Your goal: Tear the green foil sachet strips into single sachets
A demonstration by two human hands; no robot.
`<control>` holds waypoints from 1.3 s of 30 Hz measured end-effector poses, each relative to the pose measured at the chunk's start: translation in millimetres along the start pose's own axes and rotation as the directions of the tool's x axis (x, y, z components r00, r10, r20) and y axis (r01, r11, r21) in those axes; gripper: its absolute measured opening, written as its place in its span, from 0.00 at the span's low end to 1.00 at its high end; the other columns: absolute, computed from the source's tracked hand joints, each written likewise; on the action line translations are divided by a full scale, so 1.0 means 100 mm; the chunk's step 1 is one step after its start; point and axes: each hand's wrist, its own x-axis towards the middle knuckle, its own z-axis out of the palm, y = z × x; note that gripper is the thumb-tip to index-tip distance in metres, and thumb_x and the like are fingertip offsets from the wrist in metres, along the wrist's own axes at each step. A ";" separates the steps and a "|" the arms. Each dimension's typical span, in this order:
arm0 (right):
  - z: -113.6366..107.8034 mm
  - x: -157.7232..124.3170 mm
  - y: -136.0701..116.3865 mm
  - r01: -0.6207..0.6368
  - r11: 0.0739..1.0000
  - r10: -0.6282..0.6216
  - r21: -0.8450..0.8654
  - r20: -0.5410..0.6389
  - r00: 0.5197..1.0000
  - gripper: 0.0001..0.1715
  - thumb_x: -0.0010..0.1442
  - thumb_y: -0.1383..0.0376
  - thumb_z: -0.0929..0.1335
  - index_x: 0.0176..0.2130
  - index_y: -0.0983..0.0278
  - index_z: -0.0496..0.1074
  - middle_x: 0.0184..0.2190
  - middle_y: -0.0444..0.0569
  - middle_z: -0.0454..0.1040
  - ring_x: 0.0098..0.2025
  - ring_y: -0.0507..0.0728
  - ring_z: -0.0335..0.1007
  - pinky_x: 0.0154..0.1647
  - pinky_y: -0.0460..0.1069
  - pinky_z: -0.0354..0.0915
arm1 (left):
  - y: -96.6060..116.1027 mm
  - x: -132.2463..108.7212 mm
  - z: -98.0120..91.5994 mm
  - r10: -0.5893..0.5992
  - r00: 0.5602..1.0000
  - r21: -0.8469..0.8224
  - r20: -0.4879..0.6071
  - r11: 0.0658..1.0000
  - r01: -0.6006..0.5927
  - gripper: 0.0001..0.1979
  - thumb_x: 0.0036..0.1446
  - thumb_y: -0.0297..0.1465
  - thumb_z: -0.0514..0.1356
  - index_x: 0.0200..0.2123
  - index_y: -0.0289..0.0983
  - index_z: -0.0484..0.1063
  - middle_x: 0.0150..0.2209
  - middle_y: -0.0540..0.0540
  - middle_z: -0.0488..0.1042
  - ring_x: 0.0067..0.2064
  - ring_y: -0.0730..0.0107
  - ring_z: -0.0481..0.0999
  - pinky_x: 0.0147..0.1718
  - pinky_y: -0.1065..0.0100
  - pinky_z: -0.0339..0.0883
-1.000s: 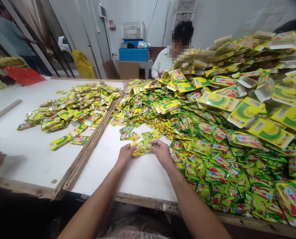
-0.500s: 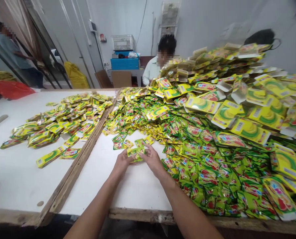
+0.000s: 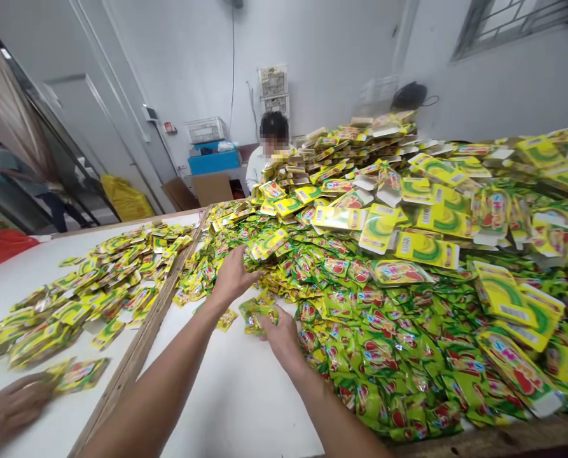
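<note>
My right hand pinches a few small green and yellow packets just above the white tabletop. My left hand is stretched forward over the near edge of the big pile, its thumb apart from the fingers; I see nothing in it. Beside it lies a flat box on the heap. Loose green packets with red fruit pictures spread widely to the right of both hands. One small yellow packet rests on the tabletop between my forearm and the held packets.
Yellow cartons are stacked high at the right. Beyond a wooden strip lies another pile of yellow cartons. Another person's hand touches a carton at lower left. A person sits behind the heap.
My left hand has let go of the packets and moved forward to the pile. My right hand keeps them. Another person's hand has appeared at lower left. The view has shifted.
</note>
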 end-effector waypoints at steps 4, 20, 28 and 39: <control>0.03 -0.02 0.03 0.071 0.993 -0.067 -0.092 0.051 0.996 0.17 0.46 0.60 0.69 0.38 0.64 0.73 0.28 0.47 0.74 0.27 0.55 0.69 0.24 0.48 0.69 | 0.22 0.35 0.27 0.133 0.991 0.195 0.003 0.972 -0.131 0.32 0.44 0.30 0.65 0.55 0.37 0.62 0.57 0.35 0.65 0.57 0.49 0.64 0.50 0.57 0.59; -0.05 -0.08 -0.11 0.369 0.908 -0.268 -0.200 0.400 0.877 0.12 0.46 0.63 0.70 0.34 0.63 0.74 0.41 0.50 0.74 0.47 0.57 0.68 0.46 0.51 0.64 | -0.66 -0.96 -0.49 -0.160 0.864 -0.465 0.477 0.788 0.403 0.10 0.39 0.31 0.64 0.29 0.34 0.76 0.28 0.48 0.76 0.30 0.66 0.73 0.29 0.70 0.65; 0.05 -0.11 0.08 -0.022 0.994 0.062 -0.107 0.381 0.922 0.22 0.45 0.58 0.70 0.40 0.65 0.72 0.25 0.43 0.72 0.26 0.50 0.64 0.20 0.42 0.56 | -0.72 -1.51 0.15 -0.393 0.854 -0.862 0.342 0.230 0.451 0.26 0.37 0.39 0.69 0.39 0.35 0.66 0.28 0.47 0.78 0.29 0.67 0.76 0.33 0.65 0.69; -0.04 0.06 0.10 0.120 0.961 -0.103 -0.250 0.081 0.991 0.28 0.46 0.54 0.69 0.44 0.66 0.69 0.23 0.42 0.70 0.22 0.50 0.61 0.25 0.46 0.60 | -0.83 -1.72 0.07 -0.396 0.896 -0.575 0.202 0.692 0.436 0.18 0.43 0.43 0.64 0.34 0.36 0.74 0.26 0.50 0.75 0.29 0.68 0.73 0.25 0.72 0.63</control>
